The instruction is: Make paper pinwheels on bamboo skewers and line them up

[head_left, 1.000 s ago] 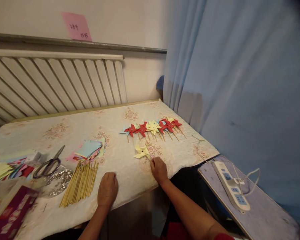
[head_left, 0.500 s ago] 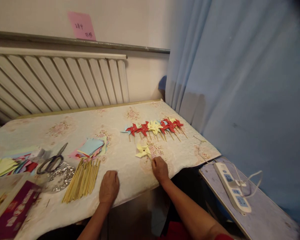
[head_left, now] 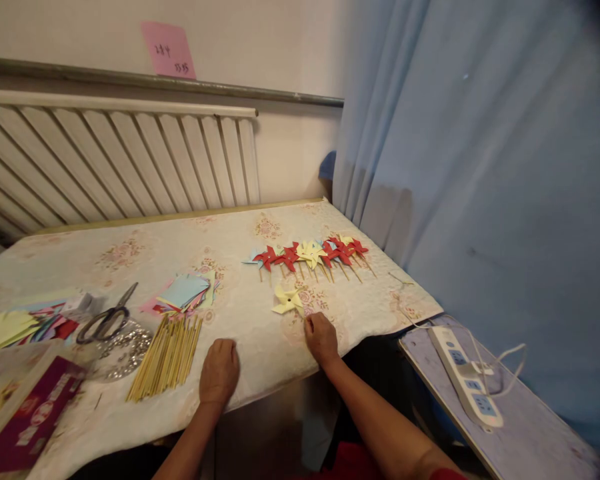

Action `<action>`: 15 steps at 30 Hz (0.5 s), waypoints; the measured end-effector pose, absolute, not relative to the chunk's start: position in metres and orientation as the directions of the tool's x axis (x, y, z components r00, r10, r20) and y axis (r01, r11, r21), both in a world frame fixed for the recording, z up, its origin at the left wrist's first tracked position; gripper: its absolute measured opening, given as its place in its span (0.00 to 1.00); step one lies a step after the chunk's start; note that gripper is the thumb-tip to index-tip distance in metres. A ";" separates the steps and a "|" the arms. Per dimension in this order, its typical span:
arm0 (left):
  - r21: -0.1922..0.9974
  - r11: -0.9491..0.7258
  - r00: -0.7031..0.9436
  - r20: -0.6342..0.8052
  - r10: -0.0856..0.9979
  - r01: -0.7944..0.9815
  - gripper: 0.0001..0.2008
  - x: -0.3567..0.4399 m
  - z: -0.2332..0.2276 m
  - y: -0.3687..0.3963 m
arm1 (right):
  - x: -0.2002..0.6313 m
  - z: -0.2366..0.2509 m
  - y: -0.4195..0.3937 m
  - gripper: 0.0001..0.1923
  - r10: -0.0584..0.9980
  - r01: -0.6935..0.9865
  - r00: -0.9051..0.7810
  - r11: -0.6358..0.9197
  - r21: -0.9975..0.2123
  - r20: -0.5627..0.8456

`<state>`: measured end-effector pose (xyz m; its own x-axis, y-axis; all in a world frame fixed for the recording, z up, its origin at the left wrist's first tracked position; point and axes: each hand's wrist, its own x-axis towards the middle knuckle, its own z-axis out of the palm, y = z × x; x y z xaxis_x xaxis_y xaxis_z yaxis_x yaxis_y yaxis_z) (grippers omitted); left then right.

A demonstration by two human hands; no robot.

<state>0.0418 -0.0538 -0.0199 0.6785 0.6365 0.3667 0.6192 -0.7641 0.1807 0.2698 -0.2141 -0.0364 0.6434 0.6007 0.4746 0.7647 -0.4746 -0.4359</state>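
Observation:
My right hand (head_left: 322, 339) is closed near the table's front edge, around the lower end of a yellow paper pinwheel (head_left: 289, 301). The pinwheel's blades point away from me, and its stick is mostly hidden by my fingers. Resting on the cloth to the left, my left hand (head_left: 220, 371) is curled into a loose fist with nothing visible in it. Beside it lies a bundle of thin wooden sticks (head_left: 166, 360). Beyond my right hand, several finished pinwheels (head_left: 311, 255) in red, yellow and pale blue lie in a row on their sticks.
Left of the sticks are black-handled scissors (head_left: 109, 319), a clear bag of small metal fasteners (head_left: 123, 353), and a purple box (head_left: 35, 417). Coloured paper pieces (head_left: 185, 292) lie behind the sticks. On the right, a power strip (head_left: 465, 377) with cables sits beside a blue curtain (head_left: 480, 167).
Both hands and the pinwheel stay in place. Only the camera view has shifted slightly.

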 end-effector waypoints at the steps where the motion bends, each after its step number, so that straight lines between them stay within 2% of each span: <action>1: 0.180 -0.764 0.679 0.366 0.637 0.620 0.09 0.042 -0.020 -0.054 | 0.270 -0.036 -0.214 0.06 0.602 0.765 0.643 -0.474 -0.436 0.474; 15: 0.195 -0.757 0.674 0.356 0.647 0.624 0.09 0.042 -0.018 -0.054 | 0.270 -0.035 -0.215 0.06 0.597 0.762 0.647 -0.476 -0.439 0.475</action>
